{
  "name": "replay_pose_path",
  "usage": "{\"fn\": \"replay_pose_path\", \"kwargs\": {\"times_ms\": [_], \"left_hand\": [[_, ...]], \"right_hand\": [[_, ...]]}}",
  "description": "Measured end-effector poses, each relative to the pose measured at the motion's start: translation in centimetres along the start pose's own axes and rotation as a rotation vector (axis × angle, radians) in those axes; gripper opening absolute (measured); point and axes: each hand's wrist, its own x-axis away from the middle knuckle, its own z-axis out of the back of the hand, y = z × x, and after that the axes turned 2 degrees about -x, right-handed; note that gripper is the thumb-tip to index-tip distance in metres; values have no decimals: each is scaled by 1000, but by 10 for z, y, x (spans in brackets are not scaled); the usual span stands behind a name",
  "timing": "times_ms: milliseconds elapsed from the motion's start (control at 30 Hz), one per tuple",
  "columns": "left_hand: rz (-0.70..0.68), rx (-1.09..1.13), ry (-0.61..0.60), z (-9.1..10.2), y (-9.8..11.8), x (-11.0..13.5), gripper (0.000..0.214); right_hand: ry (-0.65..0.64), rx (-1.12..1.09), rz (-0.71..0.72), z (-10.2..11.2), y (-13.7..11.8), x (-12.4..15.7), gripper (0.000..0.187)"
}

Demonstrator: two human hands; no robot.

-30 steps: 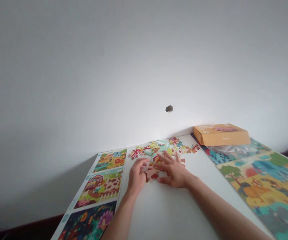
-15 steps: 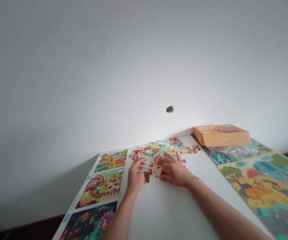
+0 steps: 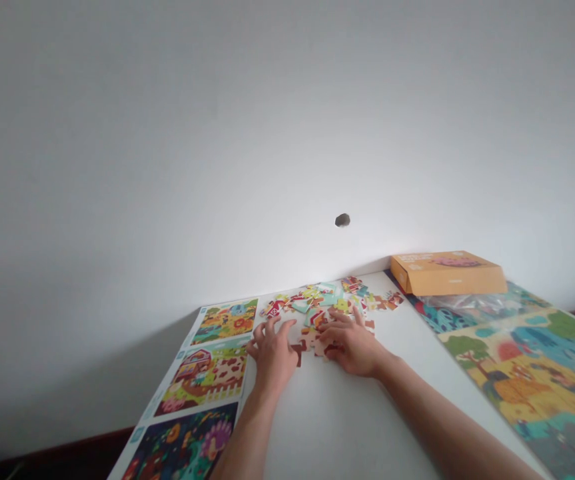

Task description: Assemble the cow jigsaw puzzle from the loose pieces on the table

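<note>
Loose jigsaw puzzle pieces [image 3: 317, 293] lie in a spread on the white table [image 3: 337, 413]. My left hand [image 3: 273, 350] is palm down with its fingers spread, beside a dark brown piece [image 3: 298, 353]. My right hand [image 3: 354, 343] has its fingers bent over a patch of pinkish pieces [image 3: 308, 341]. Its thumb and forefinger close on a brown-and-pink puzzle piece, partly hidden beneath them. Whether that piece is joined to its neighbours I cannot tell.
A sheet with several pictures [image 3: 210, 373] covers the table's left side. On the right lie a large animal picture [image 3: 532, 380], an orange box [image 3: 452, 273] and a clear plastic bag [image 3: 472, 305]. The white wall [image 3: 267, 167] rises behind, with a hole [image 3: 342, 220] in it.
My left hand has turned palm down and its fingers have spread. My right hand stays over the pinkish pieces, its fingers shifted slightly. The whole view has moved a little.
</note>
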Motion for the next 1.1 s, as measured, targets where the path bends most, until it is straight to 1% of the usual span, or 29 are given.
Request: {"fn": "replay_pose_path", "kwargs": {"times_ms": [167, 267, 333, 500, 600, 733, 800, 867, 967, 1033, 1100], "left_hand": [[71, -14, 4, -2, -2, -2, 43], [78, -16, 9, -3, -3, -3, 36], [59, -25, 13, -5, -4, -2, 35], [28, -51, 1, -9, -2, -2, 42], [21, -39, -2, -8, -1, -1, 42], [21, 11, 4, -4, -2, -2, 38], [32, 39, 23, -3, -2, -2, 37], [50, 51, 36, -3, -3, -2, 41], [66, 35, 19, -3, -1, 0, 47], [57, 32, 17, -2, 0, 1, 46], [57, 44, 31, 0, 2, 1, 42]], "right_hand": [[-42, -22, 95, 1, -3, 1, 32], [-46, -36, 123, 2, -6, 2, 41], [-24, -33, 113, 2, -8, 2, 43], [76, 24, -5, 2, -9, -5, 33], [116, 77, -92, -2, -7, -25, 35], [28, 146, -143, -11, -3, -70, 51], [-12, 184, -130, -15, 0, -92, 55], [-87, 216, -111, -18, 5, -106, 52], [-132, 246, -39, -19, 14, -110, 44], [-103, 249, -17, -16, 20, -104, 37], [-39, 243, -10, -10, 27, -95, 29]]}}
